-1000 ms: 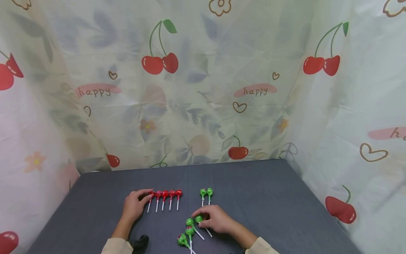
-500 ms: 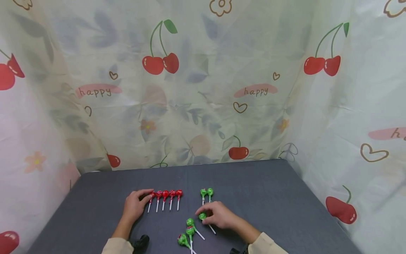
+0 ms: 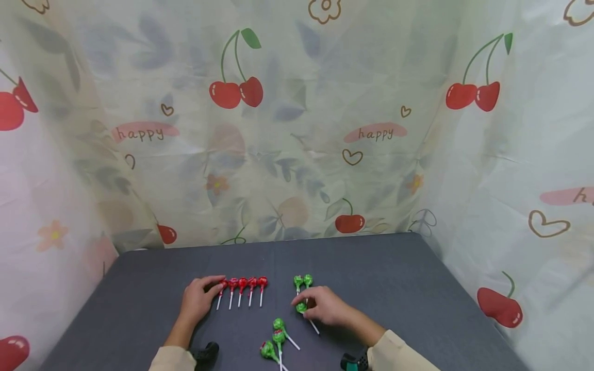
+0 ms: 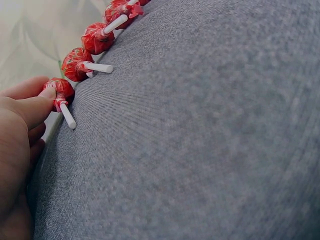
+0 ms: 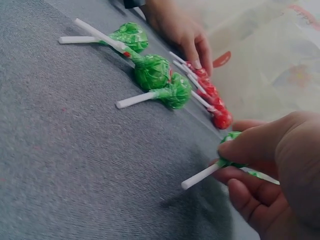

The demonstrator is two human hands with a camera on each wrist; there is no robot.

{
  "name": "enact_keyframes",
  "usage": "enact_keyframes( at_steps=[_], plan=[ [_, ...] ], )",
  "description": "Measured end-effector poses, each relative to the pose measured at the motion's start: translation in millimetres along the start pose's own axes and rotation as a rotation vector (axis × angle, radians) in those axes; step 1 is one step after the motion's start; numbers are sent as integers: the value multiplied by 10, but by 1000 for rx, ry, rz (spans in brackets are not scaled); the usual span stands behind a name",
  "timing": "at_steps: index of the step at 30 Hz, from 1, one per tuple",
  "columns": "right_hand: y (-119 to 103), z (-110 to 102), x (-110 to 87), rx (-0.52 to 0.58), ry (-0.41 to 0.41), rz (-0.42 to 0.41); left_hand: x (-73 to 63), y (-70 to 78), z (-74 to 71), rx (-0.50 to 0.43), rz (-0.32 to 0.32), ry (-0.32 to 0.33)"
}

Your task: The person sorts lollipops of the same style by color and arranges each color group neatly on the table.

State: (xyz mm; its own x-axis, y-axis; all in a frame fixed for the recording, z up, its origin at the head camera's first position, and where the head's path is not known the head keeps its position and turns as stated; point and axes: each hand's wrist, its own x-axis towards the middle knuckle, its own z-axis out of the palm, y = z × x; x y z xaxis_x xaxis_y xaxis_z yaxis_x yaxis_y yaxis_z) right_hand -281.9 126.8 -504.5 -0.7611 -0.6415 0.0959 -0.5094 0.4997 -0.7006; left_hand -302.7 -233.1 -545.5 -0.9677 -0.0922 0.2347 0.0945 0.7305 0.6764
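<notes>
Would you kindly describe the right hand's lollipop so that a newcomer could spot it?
On the dark table, find the right hand, near the two farthest green lollipops. It pinches the lollipop by its green head; of all the green ones, only this is held.

In the head view, a green-wrapped lollipop [image 3: 301,308], pinched by its round head, points its white stick to five o'clock. Between nine and ten o'clock from it, a red-wrapped lollipop [image 4: 63,89], likewise pinched, points its white stick between six and seven.
</notes>
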Motion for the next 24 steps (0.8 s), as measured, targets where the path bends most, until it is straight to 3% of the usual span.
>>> enact_keyframes(
  at_steps=[15, 24],
  plan=[
    [180, -70, -9, 5, 322, 36, -19, 36, -10, -7, 3, 5],
    [267, -94, 17, -28, 448, 190, -20, 27, -16, -17, 3, 0]
  ],
)
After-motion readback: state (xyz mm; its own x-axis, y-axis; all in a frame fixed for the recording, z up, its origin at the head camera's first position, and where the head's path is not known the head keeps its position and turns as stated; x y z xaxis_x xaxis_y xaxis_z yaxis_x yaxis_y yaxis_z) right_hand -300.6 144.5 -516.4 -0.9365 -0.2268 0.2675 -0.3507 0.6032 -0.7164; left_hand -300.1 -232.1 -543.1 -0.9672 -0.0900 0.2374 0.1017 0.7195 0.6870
